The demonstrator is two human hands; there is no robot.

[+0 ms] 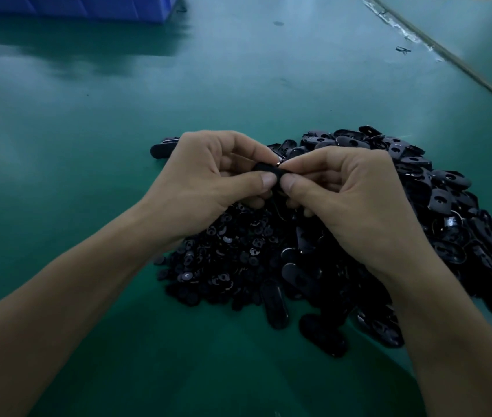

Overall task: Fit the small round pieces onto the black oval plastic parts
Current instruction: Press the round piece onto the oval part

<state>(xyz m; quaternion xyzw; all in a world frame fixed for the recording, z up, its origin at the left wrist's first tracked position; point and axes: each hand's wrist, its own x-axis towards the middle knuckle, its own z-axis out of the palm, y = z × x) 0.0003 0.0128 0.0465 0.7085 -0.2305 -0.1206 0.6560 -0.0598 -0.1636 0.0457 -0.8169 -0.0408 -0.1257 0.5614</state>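
Note:
My left hand and my right hand meet above the middle of the table, thumbs almost touching. Between them they pinch one black oval plastic part, mostly hidden by fingers. Whether a small round piece is on it I cannot tell. Below the hands lies a heap of small round pieces on the left side. A larger heap of black oval parts spreads to the right and behind.
The green table carries a blue bin at the far left back. A seam with tape runs diagonally at the back right. One oval part lies apart just left of my left hand.

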